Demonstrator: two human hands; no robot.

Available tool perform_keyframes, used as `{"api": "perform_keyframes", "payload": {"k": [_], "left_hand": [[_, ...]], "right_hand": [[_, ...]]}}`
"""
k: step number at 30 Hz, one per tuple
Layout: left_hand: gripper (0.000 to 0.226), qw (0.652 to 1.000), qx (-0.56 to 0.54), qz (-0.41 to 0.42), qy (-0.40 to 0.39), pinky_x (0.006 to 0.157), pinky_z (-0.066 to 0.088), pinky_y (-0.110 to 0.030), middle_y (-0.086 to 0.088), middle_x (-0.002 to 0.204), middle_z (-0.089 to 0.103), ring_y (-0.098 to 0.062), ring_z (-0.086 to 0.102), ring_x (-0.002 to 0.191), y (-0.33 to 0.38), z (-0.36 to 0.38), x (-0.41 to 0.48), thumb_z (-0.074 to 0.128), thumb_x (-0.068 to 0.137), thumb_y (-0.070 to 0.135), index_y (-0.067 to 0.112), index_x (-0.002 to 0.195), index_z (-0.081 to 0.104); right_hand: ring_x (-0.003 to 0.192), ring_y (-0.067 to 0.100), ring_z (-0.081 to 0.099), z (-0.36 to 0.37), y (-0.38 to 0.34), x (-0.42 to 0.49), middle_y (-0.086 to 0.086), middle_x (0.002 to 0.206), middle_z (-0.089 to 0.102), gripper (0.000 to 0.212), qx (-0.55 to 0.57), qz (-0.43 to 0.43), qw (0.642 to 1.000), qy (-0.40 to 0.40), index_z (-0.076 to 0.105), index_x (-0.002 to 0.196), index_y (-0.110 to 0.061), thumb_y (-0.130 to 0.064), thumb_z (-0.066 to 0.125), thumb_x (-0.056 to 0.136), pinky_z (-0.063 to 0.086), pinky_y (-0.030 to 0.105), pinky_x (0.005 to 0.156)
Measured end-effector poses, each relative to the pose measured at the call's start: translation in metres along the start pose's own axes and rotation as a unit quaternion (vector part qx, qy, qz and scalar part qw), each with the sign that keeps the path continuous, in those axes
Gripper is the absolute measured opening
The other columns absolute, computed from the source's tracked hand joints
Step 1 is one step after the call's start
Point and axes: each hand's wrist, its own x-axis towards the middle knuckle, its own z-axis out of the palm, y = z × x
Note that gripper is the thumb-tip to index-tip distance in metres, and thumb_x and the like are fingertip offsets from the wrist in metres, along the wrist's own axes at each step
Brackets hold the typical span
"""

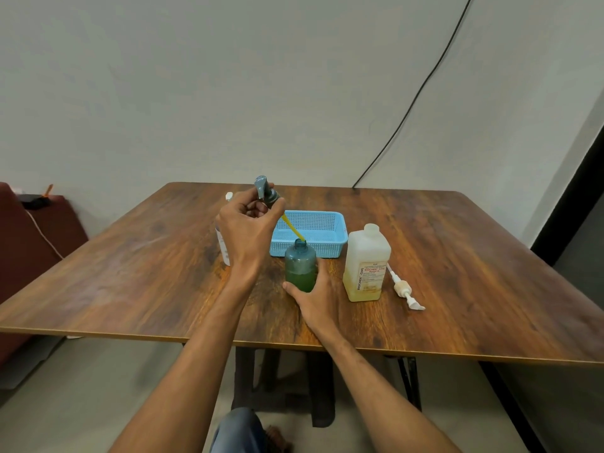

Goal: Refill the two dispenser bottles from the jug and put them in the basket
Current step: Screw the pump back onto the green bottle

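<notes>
The left hand (243,228) pinches the grey pump top (266,191), its yellow tube (292,228) just at the green bottle's (300,266) mouth. The right hand (313,297) wraps the bottle near the surface's (474,273) middle, just before the blue basket (310,235). The tube could drip soap or tip the bottle.

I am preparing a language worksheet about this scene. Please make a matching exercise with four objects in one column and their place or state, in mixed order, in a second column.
Objects:
1. blue basket
2. green bottle
3. grey pump head
4. white pump

Place or state:
A. lying on the table beside the jug
B. lifted by the left hand
C. empty, behind the bottle
D. open, steadied by the right hand

Pairs: 1-C, 2-D, 3-B, 4-A
</notes>
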Motion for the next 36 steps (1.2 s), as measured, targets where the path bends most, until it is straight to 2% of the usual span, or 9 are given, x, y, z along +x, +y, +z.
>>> {"api": "perform_keyframes", "payload": {"k": [3,8,13,18,22,25,33,36], "left_hand": [[0.024,1.000,0.008,0.005,-0.002,0.060,0.052,-0.032,-0.015,0.073,0.065,-0.011,0.052,0.063,-0.002,0.001,0.004,0.077,0.077,0.015,0.029,0.097,0.073],[0.013,0.996,0.062,-0.022,-0.052,0.059,0.055,-0.040,-0.014,0.071,0.067,-0.011,0.055,0.061,-0.013,0.009,0.001,0.079,0.076,0.014,0.010,0.088,0.075],[0.016,0.987,0.111,-0.012,-0.117,0.053,0.048,-0.021,0.003,0.063,0.062,-0.004,0.050,0.056,-0.029,0.022,-0.007,0.080,0.075,0.012,0.012,0.091,0.076],[0.029,0.973,0.158,-0.024,-0.165,0.052,0.047,-0.007,0.008,0.068,0.064,-0.003,0.055,0.056,-0.044,0.027,-0.012,0.081,0.077,0.017,0.011,0.104,0.075],[0.036,0.962,0.189,-0.028,-0.194,0.061,0.057,-0.017,0.001,0.079,0.071,-0.006,0.062,0.064,-0.055,0.030,-0.011,0.083,0.075,0.021,0.008,0.108,0.074],[0.041,0.959,0.199,-0.030,-0.201,0.063,0.056,-0.015,-0.001,0.086,0.071,-0.010,0.066,0.069,-0.060,0.030,-0.012,0.083,0.076,0.022,0.007,0.112,0.072],[0.028,0.958,0.173,-0.039,-0.226,0.058,0.054,-0.020,-0.001,0.071,0.070,-0.009,0.062,0.061,-0.067,0.023,-0.013,0.083,0.075,0.024,0.012,0.099,0.076],[0.031,0.959,0.147,-0.055,-0.238,0.063,0.056,-0.023,0.004,0.075,0.070,-0.011,0.061,0.064,-0.069,0.020,-0.014,0.081,0.077,0.018,0.011,0.107,0.074]], "right_hand": [[0.134,0.008,0.047,0.000,0.000,0.000,-0.011,0.146,0.051,0.086,0.003,-0.001,1.000,-0.002,0.039,0.149,-0.030,-0.031,0.087,0.078,0.042,0.032,0.112],[0.133,0.009,0.049,0.000,0.001,0.001,-0.011,0.144,0.053,0.085,0.001,0.003,1.000,-0.002,0.040,0.148,-0.030,-0.034,0.087,0.077,0.043,0.036,0.112],[0.129,0.005,0.050,0.001,0.001,0.001,-0.016,0.138,0.053,0.081,0.025,0.005,1.000,-0.005,0.042,0.144,-0.032,-0.027,0.088,0.077,0.044,0.033,0.111],[0.127,0.002,0.051,0.001,0.003,0.000,-0.021,0.132,0.052,0.078,0.046,0.005,0.999,-0.009,0.039,0.137,-0.043,-0.026,0.087,0.078,0.046,0.029,0.109],[0.129,0.004,0.051,0.001,0.005,0.001,-0.016,0.138,0.053,0.079,0.052,0.001,0.999,-0.007,0.041,0.142,-0.036,-0.027,0.087,0.078,0.045,0.031,0.110],[0.130,0.004,0.050,0.001,0.005,0.001,-0.015,0.140,0.053,0.082,0.051,0.002,0.999,-0.006,0.042,0.145,-0.032,-0.028,0.087,0.078,0.045,0.032,0.111],[0.129,0.005,0.051,0.001,0.005,0.002,-0.014,0.138,0.055,0.080,0.042,-0.002,0.999,-0.006,0.042,0.143,-0.036,-0.027,0.087,0.078,0.048,0.036,0.110],[0.129,0.005,0.052,0.001,0.006,0.002,-0.015,0.138,0.055,0.080,0.035,0.001,0.999,-0.004,0.042,0.143,-0.036,-0.029,0.087,0.078,0.048,0.037,0.109]]}}
